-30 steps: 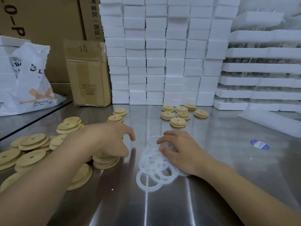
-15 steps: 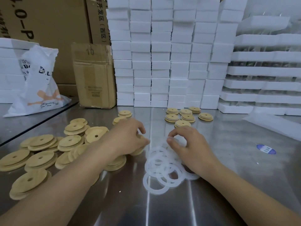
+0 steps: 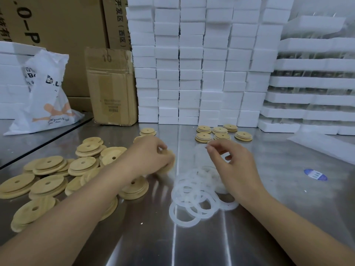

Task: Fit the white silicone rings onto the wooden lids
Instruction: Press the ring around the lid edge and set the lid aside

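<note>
the left hand (image 3: 151, 156) curls its fingers round a wooden lid (image 3: 170, 160), held just above the middle of the steel tabletop (image 3: 288, 189). the right hand (image 3: 236, 169) pinches thumb and forefinger, seemingly on a blurred white ring (image 3: 199, 153), above the ring pile (image 3: 192, 198). loose lids (image 3: 50, 166) crowd the left edge.

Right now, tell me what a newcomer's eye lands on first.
A wall of white foam blocks fills the back. Wooden lids heap on the left of the table, silicone rings pile at its centre. The left hand grips a lid; the right hand pinches a faint ring.
</note>
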